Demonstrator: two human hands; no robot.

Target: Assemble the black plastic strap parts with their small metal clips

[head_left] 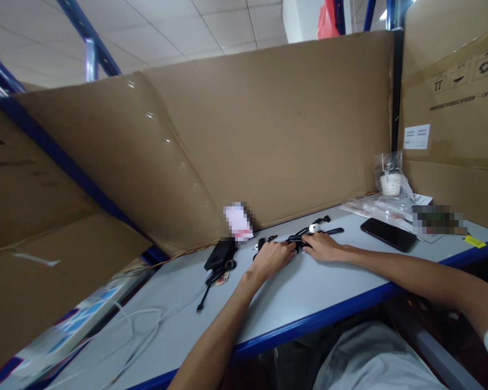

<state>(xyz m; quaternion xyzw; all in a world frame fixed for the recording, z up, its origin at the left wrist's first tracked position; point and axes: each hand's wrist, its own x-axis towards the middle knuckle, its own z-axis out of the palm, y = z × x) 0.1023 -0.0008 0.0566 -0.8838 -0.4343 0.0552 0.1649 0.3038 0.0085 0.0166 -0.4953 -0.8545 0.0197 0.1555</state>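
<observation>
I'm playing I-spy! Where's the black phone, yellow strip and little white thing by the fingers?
Black phone (pixel 388 234), head view: upper face's middle.
Yellow strip (pixel 475 241), head view: its middle.
Little white thing (pixel 314 228), head view: its middle.

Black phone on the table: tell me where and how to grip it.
Probably best pinched across the middle of its long edges, coming from above on the near side: the phone lies flat on the table, slim and longer than wide, with plastic packaging beyond its far edge.
</observation>
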